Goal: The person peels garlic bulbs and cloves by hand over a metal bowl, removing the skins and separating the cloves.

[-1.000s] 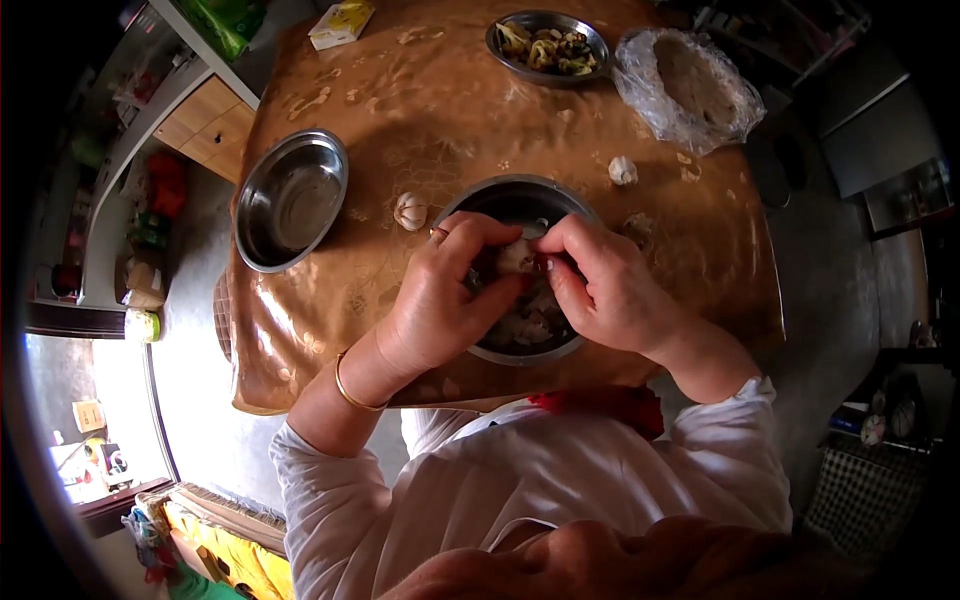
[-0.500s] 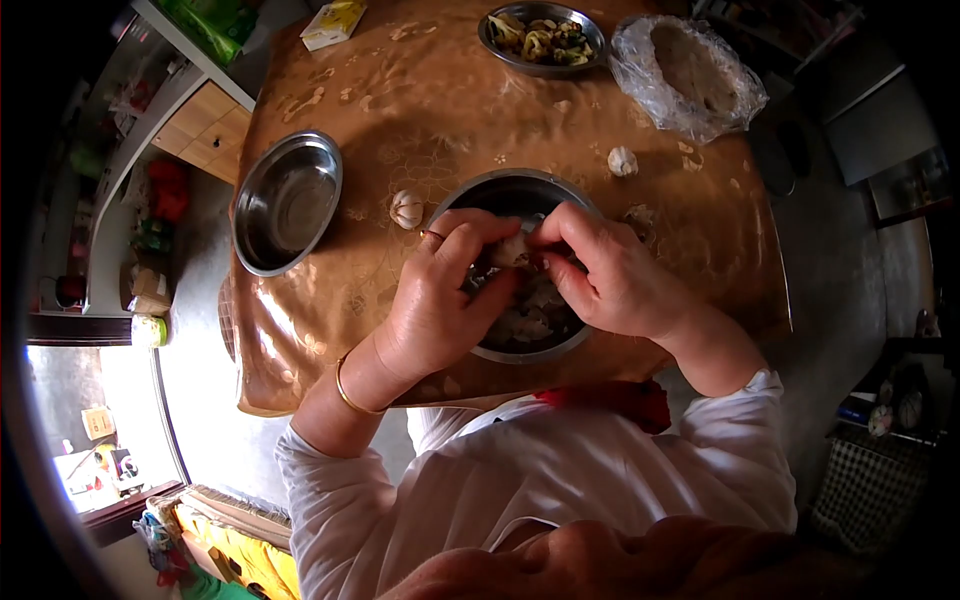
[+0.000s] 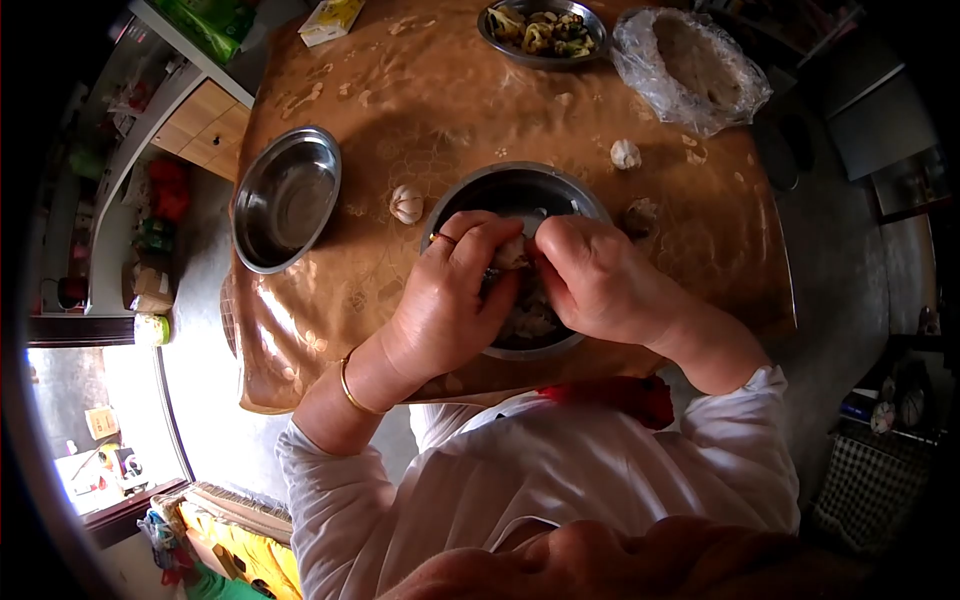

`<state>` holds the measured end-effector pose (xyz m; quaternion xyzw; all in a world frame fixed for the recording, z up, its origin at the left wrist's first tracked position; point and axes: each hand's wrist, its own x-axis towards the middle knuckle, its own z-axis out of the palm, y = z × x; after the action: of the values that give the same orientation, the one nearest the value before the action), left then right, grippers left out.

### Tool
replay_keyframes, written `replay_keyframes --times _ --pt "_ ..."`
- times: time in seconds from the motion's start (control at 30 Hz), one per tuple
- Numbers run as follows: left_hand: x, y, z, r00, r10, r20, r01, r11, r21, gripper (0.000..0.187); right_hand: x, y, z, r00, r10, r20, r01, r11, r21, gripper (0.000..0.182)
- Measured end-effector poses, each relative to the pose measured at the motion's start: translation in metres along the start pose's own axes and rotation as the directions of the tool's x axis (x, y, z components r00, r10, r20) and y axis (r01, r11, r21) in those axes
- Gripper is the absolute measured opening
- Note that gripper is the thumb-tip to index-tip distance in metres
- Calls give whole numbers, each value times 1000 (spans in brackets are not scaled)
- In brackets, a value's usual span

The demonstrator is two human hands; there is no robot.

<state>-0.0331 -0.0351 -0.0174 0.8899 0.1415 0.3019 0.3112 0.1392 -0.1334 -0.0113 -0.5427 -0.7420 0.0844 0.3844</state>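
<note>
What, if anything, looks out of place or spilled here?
Only a little: what look like papery scraps lie on the tablecloth, just right of the middle bowl rather than in it. The metal bowl at left looks slanted, but that may be lens distortion. No spilled liquid is visible.

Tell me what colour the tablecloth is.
The tablecloth is orange-brown with paler flower shapes, best seen in the head view.
</note>
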Motion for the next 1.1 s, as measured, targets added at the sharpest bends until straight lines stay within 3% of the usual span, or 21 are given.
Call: replay_keyframes --times 0.3,0.6,0.63,0.73,0.93,1.1 --pt "1 0 2 997 66 -35 -64 997 52 46 1 -4 2 997 -76 -30 73 994 -76 21" --pt "0 7 -2 997 77 11 -76 994 -73 46 2 7 -7 992 124 -23 -115 962 249 14" --pt "1 6 -2 997 75 9 -74 993 -86 46 3 6 -11 981 191 22 -190 940 283 13" --pt "3 5 -5 999 20 40 -14 991 -131 46 4 9 -11 977 210 29 -208 925 317 14" --pt "-1 5 -8 982 -160 99 187 890 -417 45 3 11 -8 985 173 12 -172 966 195 17" --pt "4 4 -9 995 -86 53 99 930 -353 42 4 10 -12 996 91 23 -89 993 -79 20"
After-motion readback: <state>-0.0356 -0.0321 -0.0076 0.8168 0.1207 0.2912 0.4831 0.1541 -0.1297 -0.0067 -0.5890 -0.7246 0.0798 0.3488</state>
